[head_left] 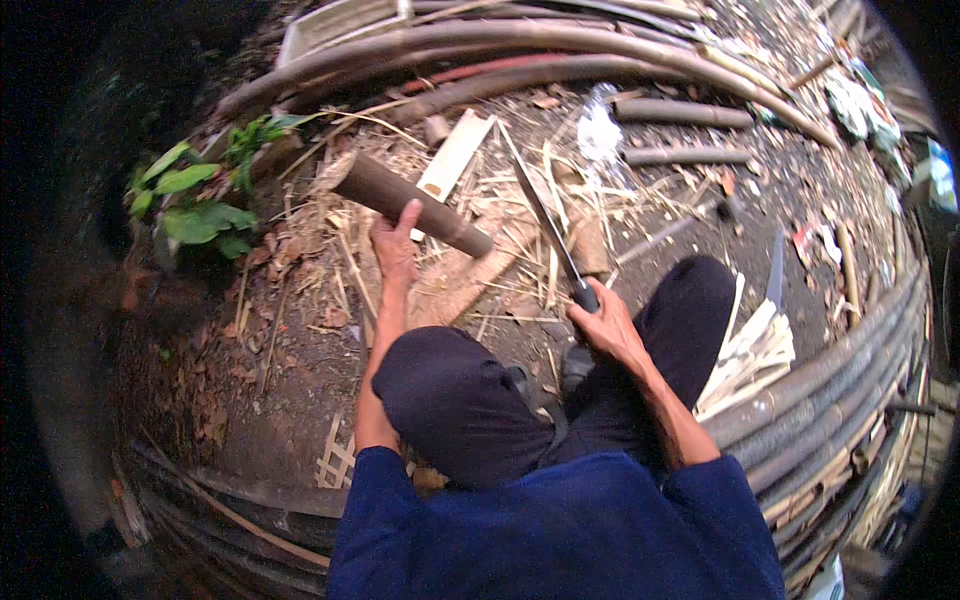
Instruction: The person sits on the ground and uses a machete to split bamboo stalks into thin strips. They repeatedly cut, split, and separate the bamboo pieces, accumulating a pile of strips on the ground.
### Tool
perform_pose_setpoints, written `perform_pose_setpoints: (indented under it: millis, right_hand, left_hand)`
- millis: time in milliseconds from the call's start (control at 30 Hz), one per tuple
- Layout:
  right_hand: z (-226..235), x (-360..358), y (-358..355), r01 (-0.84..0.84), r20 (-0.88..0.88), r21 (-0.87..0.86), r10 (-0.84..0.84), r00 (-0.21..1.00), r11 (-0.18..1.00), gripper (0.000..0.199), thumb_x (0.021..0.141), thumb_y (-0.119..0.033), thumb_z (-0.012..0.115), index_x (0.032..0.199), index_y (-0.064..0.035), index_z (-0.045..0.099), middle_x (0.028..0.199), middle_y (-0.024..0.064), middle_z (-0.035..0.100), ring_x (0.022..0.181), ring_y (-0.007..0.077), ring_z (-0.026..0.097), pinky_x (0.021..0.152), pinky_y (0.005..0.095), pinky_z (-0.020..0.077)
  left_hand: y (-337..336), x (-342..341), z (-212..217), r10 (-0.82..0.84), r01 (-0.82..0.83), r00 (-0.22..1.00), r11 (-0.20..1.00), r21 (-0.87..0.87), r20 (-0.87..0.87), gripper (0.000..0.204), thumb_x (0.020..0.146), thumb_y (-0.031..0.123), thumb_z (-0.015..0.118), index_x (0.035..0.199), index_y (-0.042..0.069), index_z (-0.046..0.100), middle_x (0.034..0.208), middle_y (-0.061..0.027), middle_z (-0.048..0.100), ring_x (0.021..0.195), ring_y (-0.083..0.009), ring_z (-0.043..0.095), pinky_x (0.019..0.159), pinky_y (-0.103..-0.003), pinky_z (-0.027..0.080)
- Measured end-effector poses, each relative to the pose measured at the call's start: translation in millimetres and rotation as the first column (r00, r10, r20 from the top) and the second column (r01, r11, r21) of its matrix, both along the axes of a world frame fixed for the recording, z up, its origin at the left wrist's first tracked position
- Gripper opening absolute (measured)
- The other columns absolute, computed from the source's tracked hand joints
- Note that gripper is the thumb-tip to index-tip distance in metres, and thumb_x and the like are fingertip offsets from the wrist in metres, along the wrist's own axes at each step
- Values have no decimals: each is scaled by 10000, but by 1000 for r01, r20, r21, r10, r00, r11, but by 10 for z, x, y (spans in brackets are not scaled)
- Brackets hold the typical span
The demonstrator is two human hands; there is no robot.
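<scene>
In my left hand is a thick, dark brown bamboo section, held tilted with its far end toward the upper left. The fingers are wrapped round its underside and the thumb lies along the near side. My right hand is closed round the black handle of a machete, its long blade pointing up and away to the left. The blade is apart from the bamboo. Beyond the held section, a pale split bamboo piece lies on the ground. A light brown wooden block lies below the bamboo.
Long bamboo poles lie across the back, and more poles are stacked at the right. Two short bamboo lengths rest near a clear plastic bag. Pale split strips lie beside my right knee. A leafy plant grows at left.
</scene>
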State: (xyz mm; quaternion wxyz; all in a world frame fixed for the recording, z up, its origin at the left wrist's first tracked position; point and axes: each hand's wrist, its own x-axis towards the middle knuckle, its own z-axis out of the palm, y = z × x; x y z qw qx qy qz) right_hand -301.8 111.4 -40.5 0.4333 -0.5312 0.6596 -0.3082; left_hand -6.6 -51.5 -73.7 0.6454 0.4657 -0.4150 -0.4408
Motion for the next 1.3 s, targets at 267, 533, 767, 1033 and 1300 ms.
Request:
perform_pose_setpoints:
  millis: [267,533,767,1033,1300]
  right_hand:
    - [1289,370,-127,-94,130,-245,129,983,965,345,983,-270,488,1252,-55,492,702,99,565,618,154,544,597,336,447]
    - [1477,480,-327,-172,95,-320,212,973,932,314,998,-253,462,1241,-57,499,775,168,605,698,247,606,665,368,470]
    - [1493,448,-346,-229,81,-230,253,964,946,328,1000,-279,468,1234,-51,502,821,190,620,773,297,629,709,394,474]
    - [1461,396,-296,-410,-527,-398,161,835,820,323,953,-281,523,1199,-82,458,832,205,637,766,403,639,629,503,503]
    - [1343,531,-349,-196,-178,-457,127,976,868,361,956,-237,539,1266,-77,447,824,265,636,774,451,634,637,494,486]
  left_hand:
    - [162,-252,470,-157,174,962,983,-58,225,325,776,112,801,1056,11,670,936,-7,696,803,-76,602,745,-257,494]
    - [368,-575,541,-210,259,899,963,-79,385,290,772,133,790,1019,10,699,886,-47,729,803,-72,637,741,-264,518]
    - [404,-602,560,-257,310,869,949,-61,424,274,781,144,786,1010,20,701,861,-32,725,785,-71,634,706,-261,515]
    - [449,-597,620,-219,302,777,952,-45,590,292,786,228,777,986,30,704,817,-29,715,741,-78,623,681,-265,494]
    - [431,-618,905,-298,352,872,933,-72,388,251,798,97,763,1029,23,698,871,12,704,765,-47,583,697,-243,489]
